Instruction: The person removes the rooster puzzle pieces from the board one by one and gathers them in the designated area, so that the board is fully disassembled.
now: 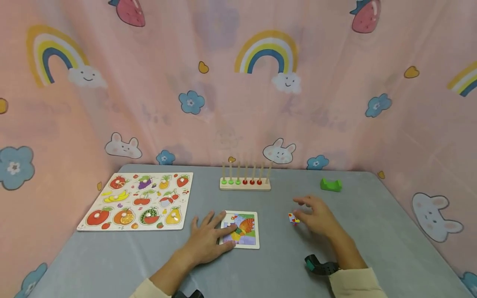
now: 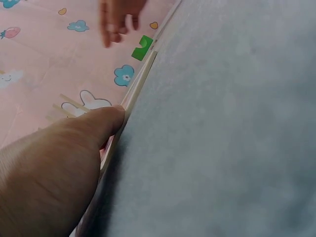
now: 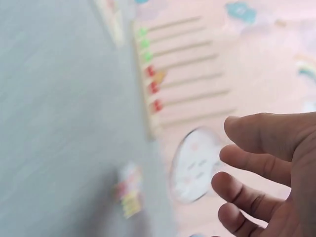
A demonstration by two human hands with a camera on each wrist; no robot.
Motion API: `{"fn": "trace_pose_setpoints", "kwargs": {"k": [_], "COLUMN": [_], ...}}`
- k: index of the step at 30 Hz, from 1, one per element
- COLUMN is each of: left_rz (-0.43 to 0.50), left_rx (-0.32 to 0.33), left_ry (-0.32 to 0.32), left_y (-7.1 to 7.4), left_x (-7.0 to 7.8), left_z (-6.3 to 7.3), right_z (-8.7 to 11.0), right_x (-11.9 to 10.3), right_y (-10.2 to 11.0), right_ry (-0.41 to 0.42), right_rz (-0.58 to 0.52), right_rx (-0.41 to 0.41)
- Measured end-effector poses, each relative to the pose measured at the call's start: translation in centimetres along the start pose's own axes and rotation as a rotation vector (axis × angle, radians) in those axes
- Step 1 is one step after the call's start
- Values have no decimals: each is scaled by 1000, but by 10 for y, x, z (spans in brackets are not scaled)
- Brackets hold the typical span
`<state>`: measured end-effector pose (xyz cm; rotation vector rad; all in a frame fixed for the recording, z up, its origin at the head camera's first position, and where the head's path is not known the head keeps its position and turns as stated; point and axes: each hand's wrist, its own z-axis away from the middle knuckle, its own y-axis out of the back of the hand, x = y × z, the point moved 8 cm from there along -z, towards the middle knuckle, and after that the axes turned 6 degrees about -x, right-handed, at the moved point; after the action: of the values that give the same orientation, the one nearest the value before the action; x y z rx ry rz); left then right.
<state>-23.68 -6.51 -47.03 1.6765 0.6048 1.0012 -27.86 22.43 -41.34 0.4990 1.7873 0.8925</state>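
Pink cartoon-print curtain [image 1: 223,124] is hanging behind a grey-covered tabletop [image 1: 275,273], well beyond all fingers. Left hand [image 1: 206,243] is resting on a square jigsaw board [image 1: 257,232], fingers spreading wide and nearly straight, index fingertip touching the picture, thumb pressing the near rim. Jigsaw board is sitting under and just right of those fingers, showing an orange-red wing shape on purple and green. Right hand [image 1: 316,215] is hovering above the tabletop, fingers parting and loosely bending, thumb standing apart. Small multicoloured piece [image 1: 292,217] is lying below the right fingers, just left of the thumb tip in the head view; right wrist view is blurring it but showing a gap; exact type too small to tell. Green notched block [image 1: 331,185] is sitting beyond the right fingers, slightly right. Wooden bead rack [image 1: 244,187] is standing beyond and between both hands' fingers, carrying green and red beads. Fruit peg puzzle board [image 1: 130,205] is lying left of and beyond the left fingers.
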Motion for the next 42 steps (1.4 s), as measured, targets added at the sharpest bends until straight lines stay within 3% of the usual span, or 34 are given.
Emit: {"fn": "trace_pose_setpoints", "kwargs": {"k": [8,19,26,31,42], "left_rz": [30,10,8,12,16], "left_rx": [-13,-29,-44,-31,-29], "left_ry": [17,22,31,29,26], "left_y": [0,2,1,1,3], "left_x": [2,1,0,0,1], "left_z": [4,3,4,2,-1], "right_z": [-13,-39,-49,-51,-49], "right_x": [-56,-89,-93,-84,-74], "right_y": [9,-33,-71,-98,-123], "right_ry": [64,92,123,86,17], "right_rz": [-12,-128,-200,-184,0], "right_rx": [54,46,11,-46,-162]}}
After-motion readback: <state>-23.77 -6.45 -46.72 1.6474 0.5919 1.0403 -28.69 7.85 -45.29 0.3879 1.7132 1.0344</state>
